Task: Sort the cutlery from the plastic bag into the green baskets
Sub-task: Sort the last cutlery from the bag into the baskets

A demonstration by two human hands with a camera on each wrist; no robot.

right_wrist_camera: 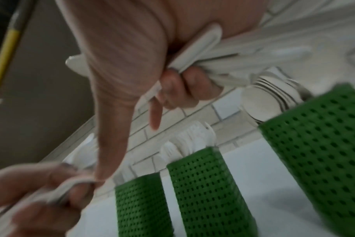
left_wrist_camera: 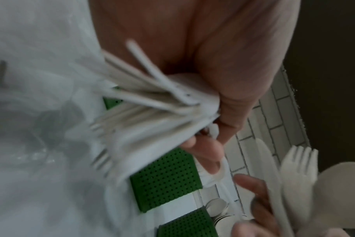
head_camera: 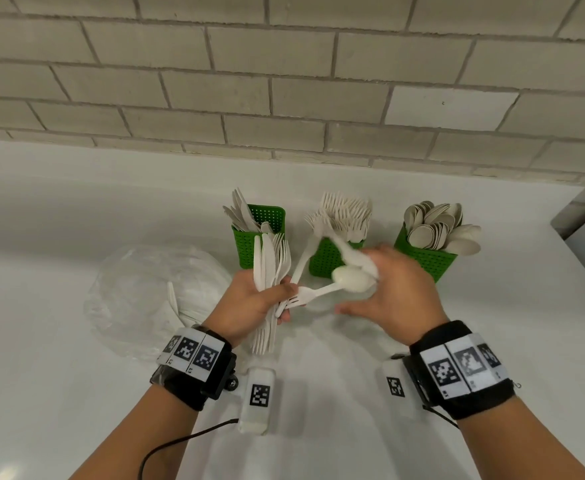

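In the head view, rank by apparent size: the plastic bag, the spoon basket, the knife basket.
1. Plastic bag, clearly largest.
2. Spoon basket and knife basket: they look alike, and the cutlery hides parts of both, so no ranking.

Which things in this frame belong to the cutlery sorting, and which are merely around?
Part of the job:
left hand gripping mixed white plastic cutlery
right hand holding white plastic spoons
three green perforated baskets
clear plastic bag

Just around:
white counter
grey brick wall
yellow-and-black pole
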